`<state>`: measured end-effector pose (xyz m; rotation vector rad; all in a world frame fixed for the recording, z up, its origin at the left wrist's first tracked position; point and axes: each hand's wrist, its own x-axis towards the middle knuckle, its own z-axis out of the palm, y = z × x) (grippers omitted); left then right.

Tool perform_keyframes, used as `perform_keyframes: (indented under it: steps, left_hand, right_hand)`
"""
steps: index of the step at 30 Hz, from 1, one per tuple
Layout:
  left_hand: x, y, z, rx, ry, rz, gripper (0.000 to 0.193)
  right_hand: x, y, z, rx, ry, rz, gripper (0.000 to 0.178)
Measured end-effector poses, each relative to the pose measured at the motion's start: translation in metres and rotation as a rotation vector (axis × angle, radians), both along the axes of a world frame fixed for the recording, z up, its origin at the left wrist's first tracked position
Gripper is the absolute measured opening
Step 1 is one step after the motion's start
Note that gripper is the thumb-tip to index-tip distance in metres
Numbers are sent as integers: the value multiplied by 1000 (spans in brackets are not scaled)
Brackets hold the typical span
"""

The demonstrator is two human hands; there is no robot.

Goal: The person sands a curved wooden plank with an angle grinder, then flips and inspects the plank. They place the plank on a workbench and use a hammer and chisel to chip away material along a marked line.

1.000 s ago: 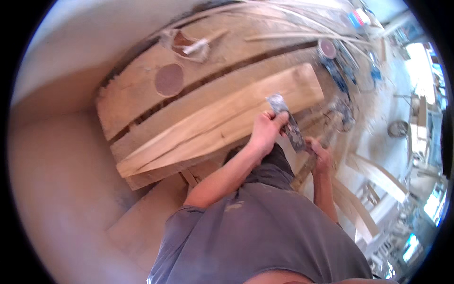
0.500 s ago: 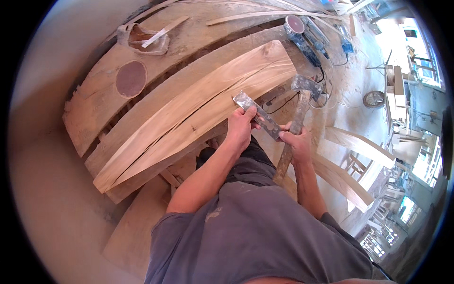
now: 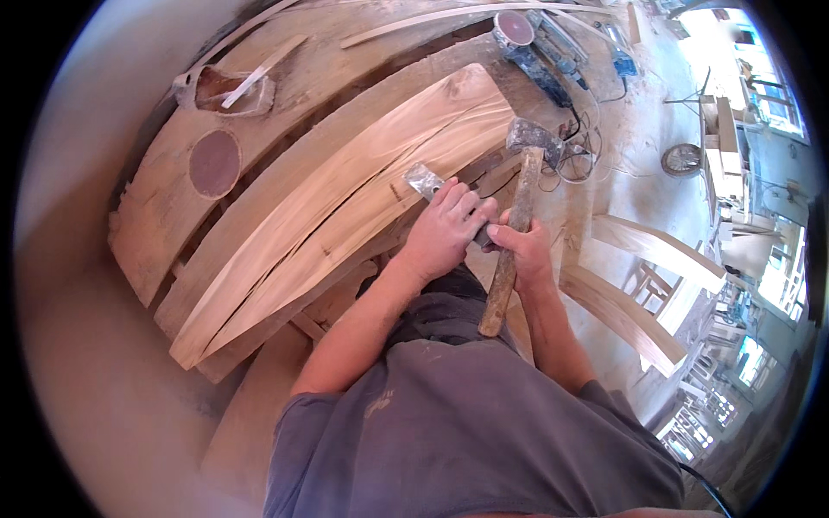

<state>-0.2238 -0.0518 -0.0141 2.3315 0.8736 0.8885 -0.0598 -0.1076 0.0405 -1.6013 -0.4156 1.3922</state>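
My left hand (image 3: 449,226) is closed over a flat metal bar (image 3: 424,180), scuffed grey, whose bright upper end sticks out past the fingers. My right hand (image 3: 524,246) grips the wooden handle (image 3: 498,302) of a hammer, its dark metal head (image 3: 533,135) up and away from me. The right thumb and fingertips meet the bar's lower end beside the left hand; most of the bar is hidden there. Just beyond lies a thick, curved, pale wooden plank (image 3: 380,164) with a long dark crack, and the bar's tip overlaps its near edge in view.
On the bench (image 3: 155,207) behind the plank are a round sanding disc (image 3: 215,164) and a cut-open container (image 3: 226,91) with a light strip in it. A blue power sander (image 3: 535,69) with cables lies at the far right. Curved timbers (image 3: 622,319) stand to the right.
My left hand has shifted from pinching the bar to covering it, hiding most of its length. Both hands and the hammer sit slightly further left in view; the whole scene has shifted too.
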Motion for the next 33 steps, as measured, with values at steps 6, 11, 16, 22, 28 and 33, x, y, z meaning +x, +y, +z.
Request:
perform_keyframes:
  steps: [6,11,16,22,28,33]
  left_hand:
    - [5,15,-1,-27,-69,-15,45]
    - [4,9,19,-45,-161,57,41]
    - [-54,-18,32,-106,-92,36,40]
    - [-149,-70,38,-147,-21,154,42]
    - [-198,-95,35,-179,-27,141,36]
    - [-210,-104,31,-159,-66,186,33]
  right_hand:
    - [29,-11,5,117,-382,143,15]
    - [59,-7,14,385,-460,85,13]
    - [45,-11,10,222,-335,72,15]
    - [8,-48,-11,27,-359,244,17]
    - [-31,-71,-9,-70,-304,356,22]
    - [-53,-80,-1,-73,-376,453,23]
